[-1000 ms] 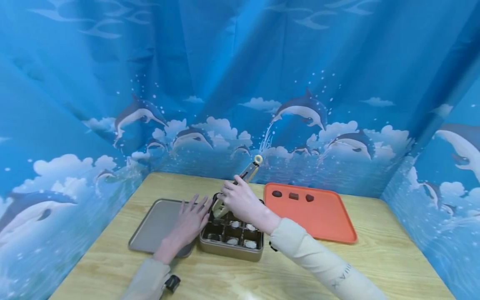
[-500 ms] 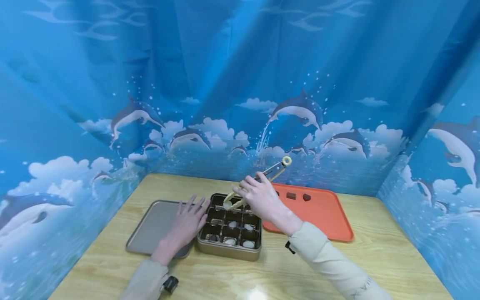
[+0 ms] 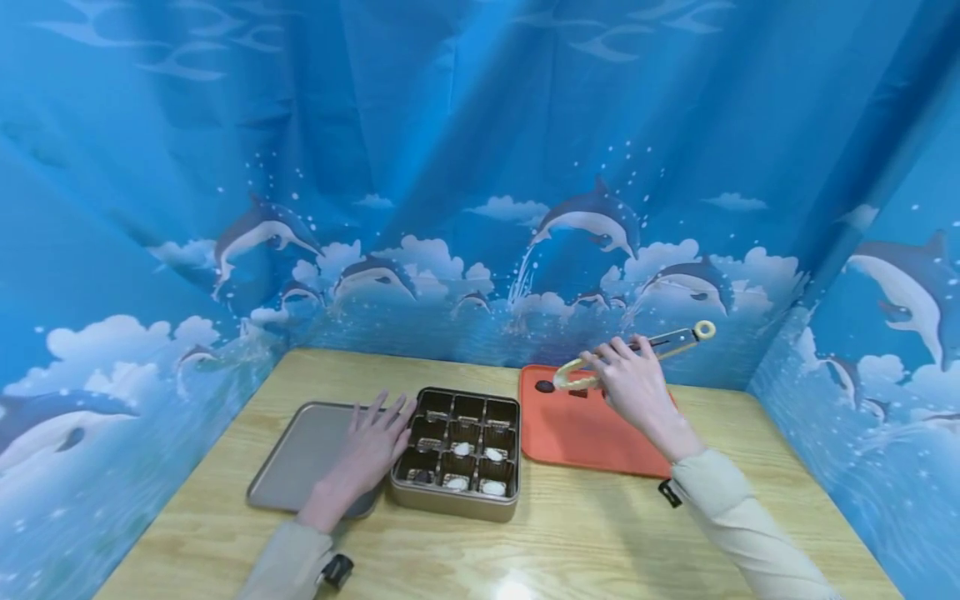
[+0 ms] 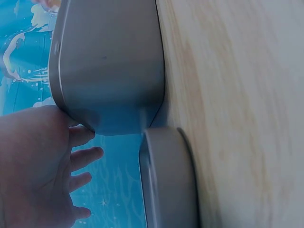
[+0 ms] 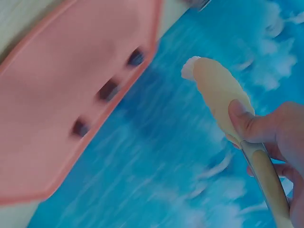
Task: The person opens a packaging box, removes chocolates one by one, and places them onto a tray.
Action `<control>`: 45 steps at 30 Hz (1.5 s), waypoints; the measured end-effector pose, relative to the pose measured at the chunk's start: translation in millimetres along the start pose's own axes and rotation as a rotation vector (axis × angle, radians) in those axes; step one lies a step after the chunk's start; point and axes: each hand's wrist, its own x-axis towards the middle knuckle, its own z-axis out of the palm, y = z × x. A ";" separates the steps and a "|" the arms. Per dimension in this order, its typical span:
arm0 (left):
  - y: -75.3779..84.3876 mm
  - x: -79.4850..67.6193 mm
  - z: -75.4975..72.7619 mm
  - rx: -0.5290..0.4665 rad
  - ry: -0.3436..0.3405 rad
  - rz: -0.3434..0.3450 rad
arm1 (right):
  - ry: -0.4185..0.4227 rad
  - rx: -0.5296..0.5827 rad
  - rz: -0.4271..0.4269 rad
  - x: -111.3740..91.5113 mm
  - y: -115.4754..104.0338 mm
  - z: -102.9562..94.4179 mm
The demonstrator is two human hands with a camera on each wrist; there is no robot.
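Note:
My right hand [image 3: 637, 387] grips a pair of tongs [image 3: 675, 342] with pale yellow tips above the orange tray [image 3: 592, 437]. In the right wrist view, a whitish, scalloped-edged bit [image 5: 190, 68] shows at the end of the tongs; I cannot tell whether it is a held piece or part of them. My left hand [image 3: 371, 450], fingers spread, is at the left rim of a brown metal box [image 3: 450, 504]. The box's dark divided insert holds white pieces [image 3: 492, 487] in its middle and front cells. A dark piece [image 3: 422, 477] lies in the front left cell.
Several dark chocolate-like pieces [image 5: 109, 90] lie in a row along the orange tray's far edge, partly behind the tongs in the head view. A flat grey-brown lid [image 3: 292, 458] rests left of the box, partly under the left arm. A blue dolphin-print curtain [image 3: 420, 167] surrounds the wooden table.
My right hand has lifted the tongs out of the box's back left area and carried them right, over the orange tray. The left hand has stayed at the box.

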 end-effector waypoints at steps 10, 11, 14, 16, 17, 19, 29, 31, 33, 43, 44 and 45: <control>0.4 -1.1 -1.9 0.011 0.021 0.010 | -0.227 -0.056 0.144 -46.3 66.6 32.0; 0.7 -1.0 -2.1 0.012 0.020 0.011 | -0.251 -0.055 0.159 -49.3 70.8 34.3; 2.0 -0.5 -2.4 0.006 0.017 0.011 | -0.308 -0.047 0.194 -57.1 80.3 41.0; 2.5 -0.3 -2.4 0.000 0.015 0.011 | -0.343 -0.038 0.217 -60.5 83.7 45.1; 2.5 -0.4 -2.2 -0.002 0.013 0.013 | -0.361 -0.034 0.227 -61.7 84.6 47.0; 2.4 -0.6 -1.8 -0.004 0.008 0.012 | -0.394 -0.028 0.243 -63.3 85.8 50.2; 0.6 0.3 -0.5 0.008 0.006 0.016 | -0.462 0.011 0.284 -63.1 87.6 59.3; 0.4 0.5 0.2 0.009 0.008 0.016 | -0.449 0.019 0.287 -64.0 88.1 58.3; 0.4 0.6 1.1 0.015 0.008 0.016 | -0.412 0.020 0.287 -65.4 88.3 55.8; 0.4 0.7 2.2 0.011 0.033 0.022 | -0.112 0.014 0.232 -53.4 68.2 36.8; 0.5 0.8 2.1 0.007 0.037 0.026 | -0.104 0.013 0.225 -50.3 64.7 33.7; 0.7 0.9 1.9 0.004 0.041 0.031 | -0.100 0.010 0.217 -46.9 60.9 30.5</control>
